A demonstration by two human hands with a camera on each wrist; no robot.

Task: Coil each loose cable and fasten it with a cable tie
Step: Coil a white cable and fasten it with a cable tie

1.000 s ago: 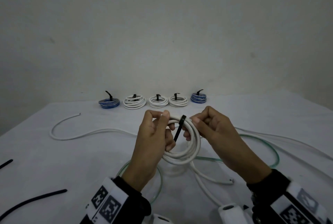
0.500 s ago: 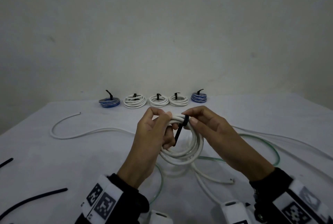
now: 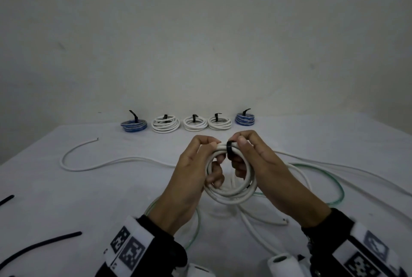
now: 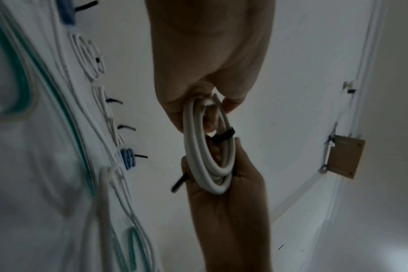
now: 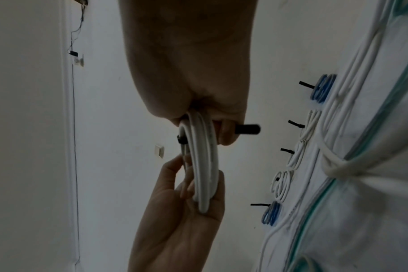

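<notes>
Above the white table point(image 3: 66, 187), both hands pinching white coil point(image 3: 229, 196); loosening either grip before black tie point(image 3: 229, 148) locks risks unravelling.

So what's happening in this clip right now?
A person holds a white cable coil above the table. The left hand grips its left side while the right hand wraps a black cable tie over the top. Five tied coils sit in a row at the back; loose cables remain.
</notes>
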